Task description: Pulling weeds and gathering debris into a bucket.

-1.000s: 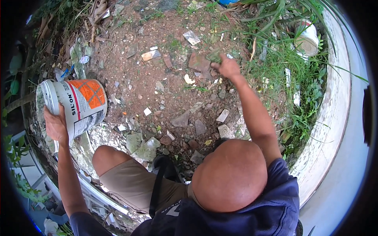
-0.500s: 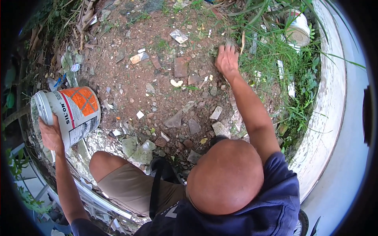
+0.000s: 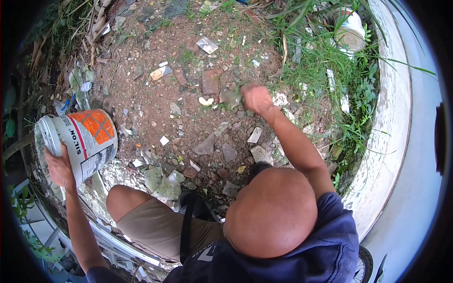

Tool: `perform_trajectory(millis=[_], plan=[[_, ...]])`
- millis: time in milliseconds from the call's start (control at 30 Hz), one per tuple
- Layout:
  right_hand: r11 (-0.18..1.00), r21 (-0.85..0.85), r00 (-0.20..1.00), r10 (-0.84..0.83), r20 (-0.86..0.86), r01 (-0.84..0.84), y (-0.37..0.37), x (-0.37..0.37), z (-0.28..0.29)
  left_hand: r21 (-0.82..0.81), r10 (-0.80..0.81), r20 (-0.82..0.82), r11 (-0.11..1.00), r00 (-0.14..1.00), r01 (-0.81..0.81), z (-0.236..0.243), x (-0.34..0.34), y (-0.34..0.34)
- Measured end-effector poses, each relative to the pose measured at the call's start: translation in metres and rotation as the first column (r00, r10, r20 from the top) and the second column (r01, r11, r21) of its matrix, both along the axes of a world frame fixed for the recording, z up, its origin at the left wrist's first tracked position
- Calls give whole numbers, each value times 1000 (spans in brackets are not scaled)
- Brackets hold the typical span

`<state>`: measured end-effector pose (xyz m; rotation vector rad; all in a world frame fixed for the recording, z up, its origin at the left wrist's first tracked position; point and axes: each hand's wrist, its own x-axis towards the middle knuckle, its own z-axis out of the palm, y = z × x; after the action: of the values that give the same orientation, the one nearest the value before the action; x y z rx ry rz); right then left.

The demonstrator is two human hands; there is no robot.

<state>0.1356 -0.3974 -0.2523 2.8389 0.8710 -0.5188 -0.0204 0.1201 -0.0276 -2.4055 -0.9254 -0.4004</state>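
Note:
My left hand (image 3: 60, 170) grips the rim of a white plastic bucket (image 3: 103, 155) with an orange label at the left. The bucket's rim points to the left edge of the view, and its inside is hidden. Over the rubble-strewn soil, right of a reddish brick piece (image 3: 210, 81), my right hand (image 3: 257, 98) is closed. From its fingers a blurred grey-green tuft of grass (image 3: 230, 98) sticks out to the left. Beneath the tuft lies a flat stone shard, partly covered.
Broken tiles and stones (image 3: 204, 145) litter the soil. Grass and weeds (image 3: 306, 61) grow along the low white wall (image 3: 387, 141) at the right, where another white bucket (image 3: 351, 37) lies. Dry stalks (image 3: 96, 28) stand at the upper left. My bent knee (image 3: 123, 198) is below the bucket.
My right hand has come nearer and to the left, from the grass edge to beside the brick piece, its fingers now curled. My left hand stays on the bucket.

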Motion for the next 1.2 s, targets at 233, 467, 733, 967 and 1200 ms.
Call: perform_trajectory(millis=[233,467,733,967,1200], plan=[[788,168,724,-613,316,593,-91,46,-15,-20,-1,2,1000,1000,1,2,1,-5],[898,-100,868,-380,319,430,-133,36,-41,-31,-51,14,998,999,52,5,-3,1],[940,-225,966,-246,76,257,-133,32,-48,-15,25,-21,1000,999,-25,8,0,-6],[821,212,837,-547,24,531,-105,5,-9,5,-53,14,999,998,53,0,2,-1],[771,402,858,-507,-83,494,-18,-45,52,39,-88,5,995,996,87,3,4,6]])
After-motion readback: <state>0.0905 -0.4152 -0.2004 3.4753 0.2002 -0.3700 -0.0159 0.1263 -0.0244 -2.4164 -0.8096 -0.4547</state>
